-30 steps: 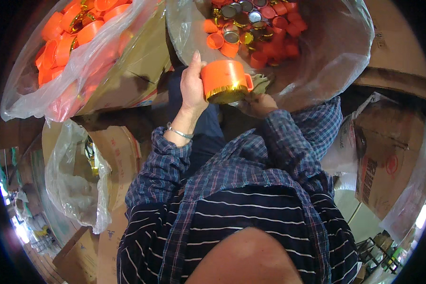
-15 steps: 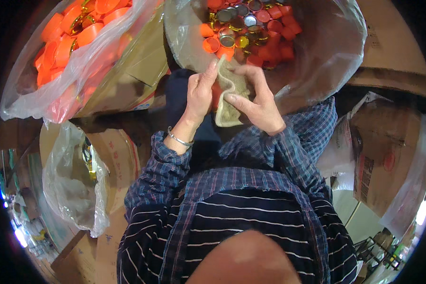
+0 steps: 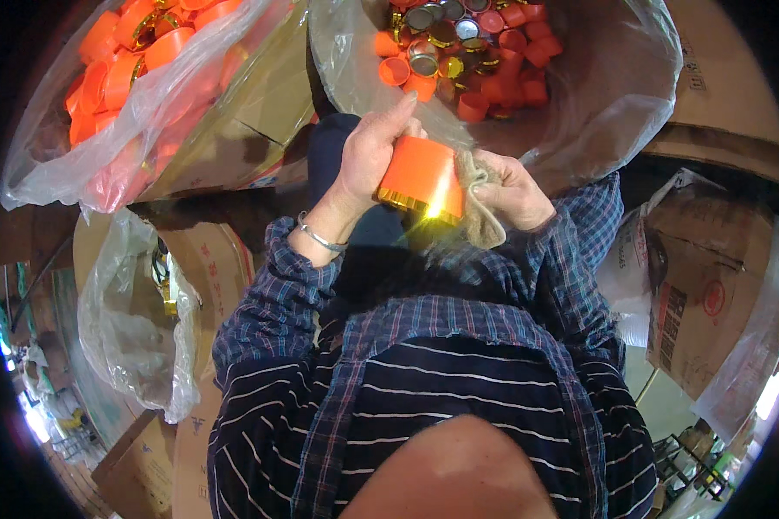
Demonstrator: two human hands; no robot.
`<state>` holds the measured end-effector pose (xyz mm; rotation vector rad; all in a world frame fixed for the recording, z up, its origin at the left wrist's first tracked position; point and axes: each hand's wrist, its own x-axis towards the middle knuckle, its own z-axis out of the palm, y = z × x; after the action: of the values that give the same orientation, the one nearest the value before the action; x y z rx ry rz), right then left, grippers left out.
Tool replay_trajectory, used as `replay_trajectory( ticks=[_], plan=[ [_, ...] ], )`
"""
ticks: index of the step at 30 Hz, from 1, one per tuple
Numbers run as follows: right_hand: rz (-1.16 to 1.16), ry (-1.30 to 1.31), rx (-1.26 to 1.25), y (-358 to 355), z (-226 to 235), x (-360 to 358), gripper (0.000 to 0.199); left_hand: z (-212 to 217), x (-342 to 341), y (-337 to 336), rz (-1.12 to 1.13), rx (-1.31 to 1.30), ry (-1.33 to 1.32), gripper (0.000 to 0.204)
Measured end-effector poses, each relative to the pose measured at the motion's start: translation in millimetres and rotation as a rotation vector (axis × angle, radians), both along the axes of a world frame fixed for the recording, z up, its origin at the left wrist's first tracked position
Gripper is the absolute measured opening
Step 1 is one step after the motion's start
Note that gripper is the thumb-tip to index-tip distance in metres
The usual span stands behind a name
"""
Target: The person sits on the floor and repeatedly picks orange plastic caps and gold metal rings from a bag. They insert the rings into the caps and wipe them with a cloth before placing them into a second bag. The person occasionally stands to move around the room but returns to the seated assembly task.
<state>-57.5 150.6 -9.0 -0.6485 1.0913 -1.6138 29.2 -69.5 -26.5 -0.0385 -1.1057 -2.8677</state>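
Note:
My left hand [image 3: 374,154] grips an orange cup-shaped cap [image 3: 420,173] with a shiny gold band along its lower rim. Light glints strongly off that gold edge. In my right hand [image 3: 515,192] is a bunched beige cloth [image 3: 480,203], pinched between thumb and fingers against the cap's right side. Both hands are close together above my lap, just below a plastic-lined box. Part of the left hand's fingers is hidden behind the cap.
Ahead, a clear plastic liner [image 3: 614,112] holds many orange caps and metallic discs [image 3: 424,62]. Another lined box with larger orange caps [image 3: 169,48] stands far left. A cardboard box with a plastic bag [image 3: 130,346] is at left; more cardboard [image 3: 710,268] stands right.
The cloth has come off the front of the cap and moved right with my right hand. The orange cap, mostly covered before, now shows, tilted with its gold rim downward.

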Motion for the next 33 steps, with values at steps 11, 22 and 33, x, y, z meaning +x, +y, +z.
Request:
replay_trajectory(
  ticks=[11,22,33],
  plan=[
    [-0.146,0.353,0.090,-17.3,16.0,28.1,0.027,22.6,10.6,21.5,0.173,-0.693,-0.047,0.058],
    [-0.003,0.195,0.074,-0.7,14.0,17.7,0.024,14.8,6.2,14.9,0.023,-0.270,0.061,0.053],
    [-0.029,0.326,0.038,3.9,19.2,16.9,0.026,14.7,10.7,16.2,-0.041,-0.100,0.121,0.052]
  ],
)
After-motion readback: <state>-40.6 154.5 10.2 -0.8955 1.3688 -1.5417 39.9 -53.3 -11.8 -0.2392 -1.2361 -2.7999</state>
